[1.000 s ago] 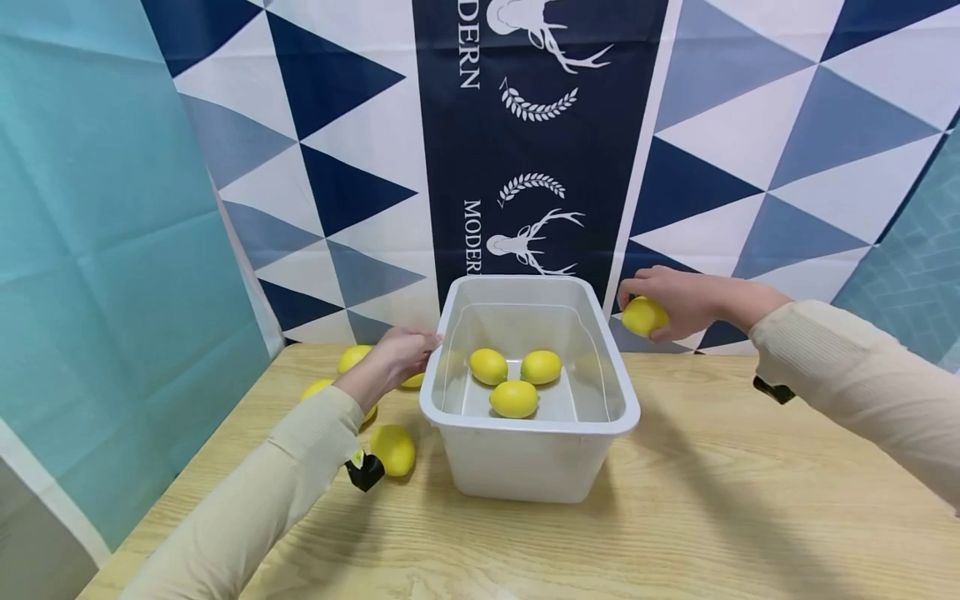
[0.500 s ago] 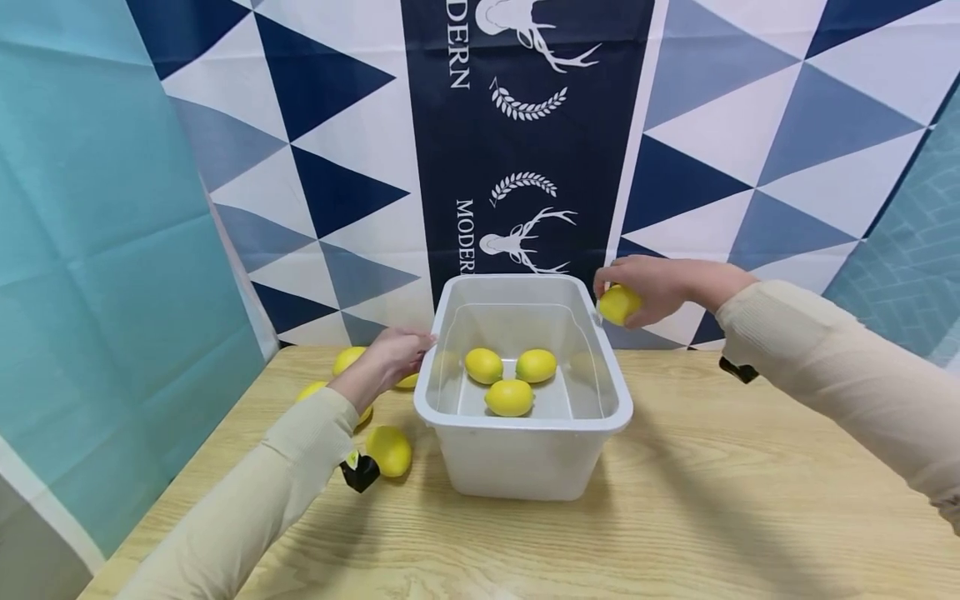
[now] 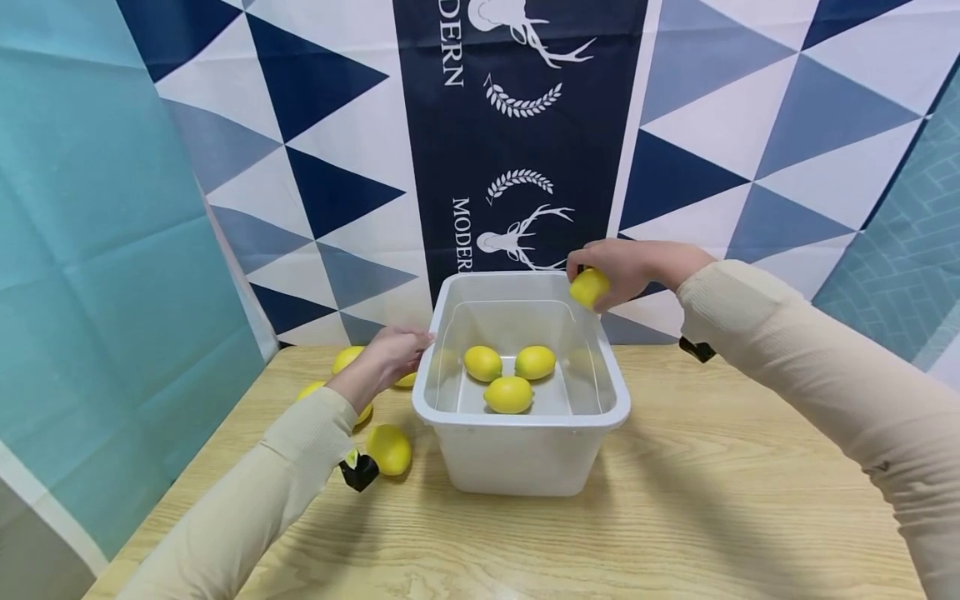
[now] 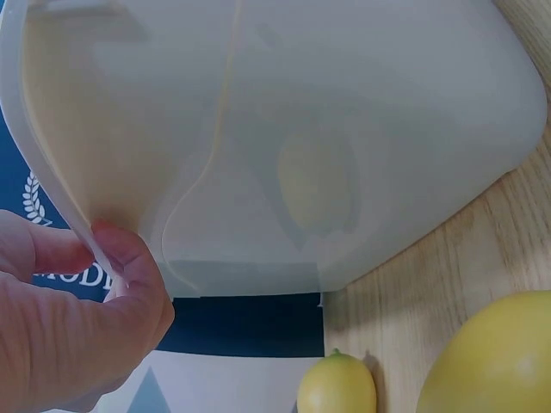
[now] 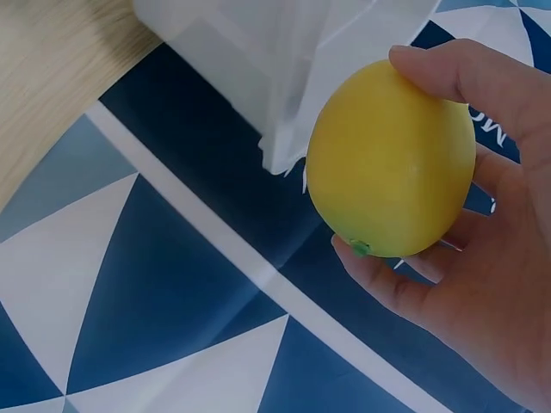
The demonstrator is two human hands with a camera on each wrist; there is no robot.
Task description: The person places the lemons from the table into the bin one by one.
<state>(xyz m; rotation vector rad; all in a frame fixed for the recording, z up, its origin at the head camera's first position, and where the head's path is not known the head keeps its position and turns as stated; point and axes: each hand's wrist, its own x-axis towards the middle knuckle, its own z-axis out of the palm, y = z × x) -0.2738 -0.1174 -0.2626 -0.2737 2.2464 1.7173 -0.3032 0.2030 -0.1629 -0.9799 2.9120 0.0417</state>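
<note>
A white plastic bin (image 3: 517, 458) stands on the table with three yellow lemons inside, one of them the front lemon (image 3: 508, 395). My left hand (image 3: 393, 354) pinches the bin's left rim between thumb and fingers, as the left wrist view shows with the hand (image 4: 95, 318) at the rim. Over the bin's back right corner, my right hand (image 3: 618, 271) holds another lemon (image 3: 589, 287). In the right wrist view that lemon (image 5: 392, 159) sits between thumb and fingertips, its green tip showing.
Several more lemons lie on the wooden table (image 3: 675, 517) left of the bin, partly hidden by the left arm; the nearest lemon (image 3: 389, 450) is beside the black wrist camera (image 3: 360, 472). A patterned cloth (image 3: 525, 150) hangs right behind the bin.
My right hand has carried its lemon leftward and slightly up, from right of the bin to over its back right corner. The left hand keeps its hold on the rim.
</note>
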